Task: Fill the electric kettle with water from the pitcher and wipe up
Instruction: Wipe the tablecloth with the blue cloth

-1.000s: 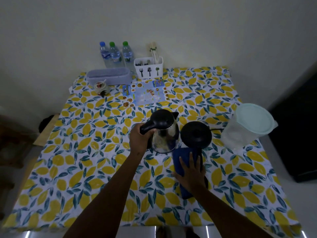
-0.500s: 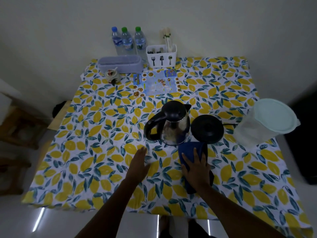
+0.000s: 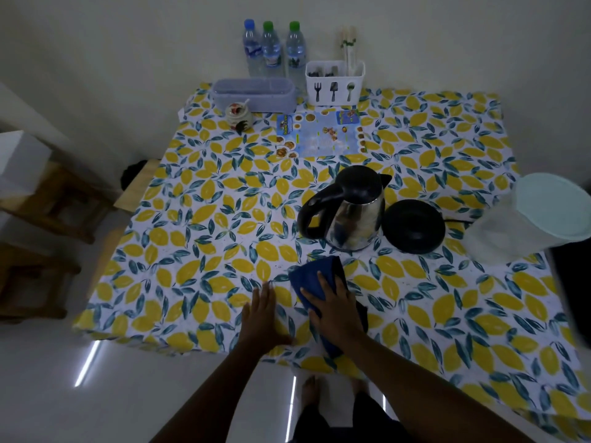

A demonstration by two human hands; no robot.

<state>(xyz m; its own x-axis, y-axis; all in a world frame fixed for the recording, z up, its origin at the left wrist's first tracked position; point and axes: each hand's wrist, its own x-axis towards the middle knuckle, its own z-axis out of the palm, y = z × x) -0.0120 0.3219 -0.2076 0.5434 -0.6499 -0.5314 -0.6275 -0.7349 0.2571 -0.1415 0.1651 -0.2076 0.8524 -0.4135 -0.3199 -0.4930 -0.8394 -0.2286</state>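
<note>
Both hands flat: right hand [image 3: 339,310] on cloth [image 3: 311,276], left hand [image 3: 263,314] empty; kettle [image 3: 351,212] (lid closed).

Kettle [image 3: 355,209] on table [image 3: 198,219], base [image 3: 414,226] just right, pitcher [image 3: 524,219] farther right, cloth [image 3: 315,276] before kettle (under right hand [image 3: 339,310]), bottles [image 3: 271,49] behind.

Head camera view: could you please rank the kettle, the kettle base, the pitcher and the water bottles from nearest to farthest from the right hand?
From the right hand, flat on the blue cloth:
1. Kettle, just beyond the hand.
2. Kettle base, right of the kettle.
3. Pitcher, at the right edge.
4. Water bottles, at the far wall.
</note>
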